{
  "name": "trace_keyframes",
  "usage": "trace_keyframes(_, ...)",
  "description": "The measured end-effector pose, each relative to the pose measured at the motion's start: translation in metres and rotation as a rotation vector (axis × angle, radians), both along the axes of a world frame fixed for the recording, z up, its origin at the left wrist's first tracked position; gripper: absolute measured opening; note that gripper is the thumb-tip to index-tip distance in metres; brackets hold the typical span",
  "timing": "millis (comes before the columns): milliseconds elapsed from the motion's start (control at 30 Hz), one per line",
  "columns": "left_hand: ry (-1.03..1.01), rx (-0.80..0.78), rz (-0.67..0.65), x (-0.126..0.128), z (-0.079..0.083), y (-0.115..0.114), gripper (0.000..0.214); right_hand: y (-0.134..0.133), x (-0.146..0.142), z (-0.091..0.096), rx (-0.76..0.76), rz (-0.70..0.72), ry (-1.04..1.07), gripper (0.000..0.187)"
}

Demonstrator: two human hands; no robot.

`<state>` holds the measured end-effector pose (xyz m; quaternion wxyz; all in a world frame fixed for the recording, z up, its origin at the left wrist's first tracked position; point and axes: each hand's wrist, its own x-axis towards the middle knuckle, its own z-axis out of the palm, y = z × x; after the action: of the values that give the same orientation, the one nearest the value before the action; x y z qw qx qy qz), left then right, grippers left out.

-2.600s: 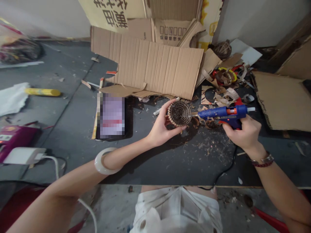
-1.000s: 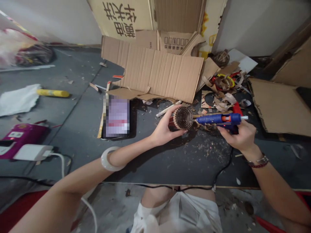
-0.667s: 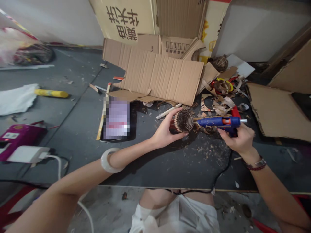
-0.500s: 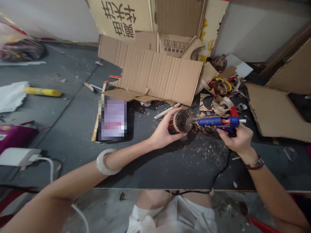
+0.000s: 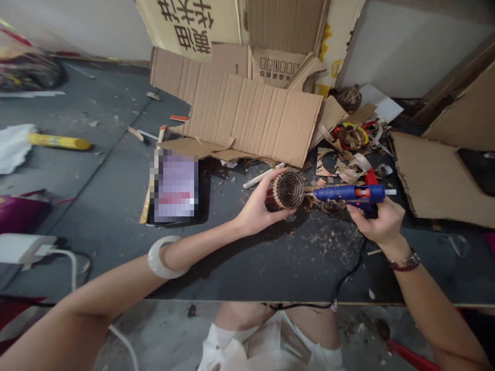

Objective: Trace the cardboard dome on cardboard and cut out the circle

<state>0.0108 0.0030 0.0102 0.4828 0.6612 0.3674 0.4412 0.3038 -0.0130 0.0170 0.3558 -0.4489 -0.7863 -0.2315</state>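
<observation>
At the far left of your smooth, dark grey table (image 5: pixel 235 278), a crinkled clear plastic bag (image 5: pixel 27 64) lies at the back, with a soft white tissue (image 5: pixel 15 147) in front of it touching a slim yellow tube (image 5: pixel 60 141). Nearer you sits a boxy, glossy white plug adapter (image 5: pixel 23 248). Next comes a flat rectangular phone (image 5: pixel 176 188), its screen blurred into squares, and in front of it a smooth, round white bangle (image 5: pixel 166 258) circles your left wrist.

Behind, a torn sheet of corrugated cardboard (image 5: pixel 247 113) shows its ribs. A pale, thin stick (image 5: pixel 259 178) lies just behind your left hand (image 5: pixel 261 206), whose thumb and fingers curve around a ridged brown cup (image 5: pixel 288 189), about mid-table before you. Its round mouth faces up towards you, ringed inside like a coil.

To its right, the metal nozzle of a hard blue plastic glue gun (image 5: pixel 344 194) points at the rim; whether they touch, you cannot tell. Your right hand (image 5: pixel 386 221) is wrapped around the grip. Curled paper scraps (image 5: pixel 353 167) heap behind the gun, and a flat cardboard slab (image 5: pixel 441 175) with rough edges lies farthest right.
</observation>
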Motion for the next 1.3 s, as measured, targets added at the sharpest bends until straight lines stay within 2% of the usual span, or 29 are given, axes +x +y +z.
trace_keyframes(233,0.017,0.008,-0.01,-0.0024,-0.0005,-0.0011,0.079,-0.0015,-0.0026,-0.0004,-0.03,0.026,-0.011,0.031)
trace_keyframes(700,0.012,-0.004,-0.017,-0.0036,-0.0003,-0.0026,0.079,-0.0011,-0.0049,0.0007,-0.041,0.016,-0.029,0.028)
trace_keyframes(1000,0.03,0.001,-0.012,-0.0048,0.0012,-0.0034,0.078,-0.0015,-0.0084,0.0044,-0.035,0.077,-0.045,0.025)
trace_keyframes(1300,0.038,-0.003,-0.019,-0.0061,-0.0007,-0.0029,0.081,-0.0008,-0.0085,0.006,-0.045,0.071,-0.018,0.026)
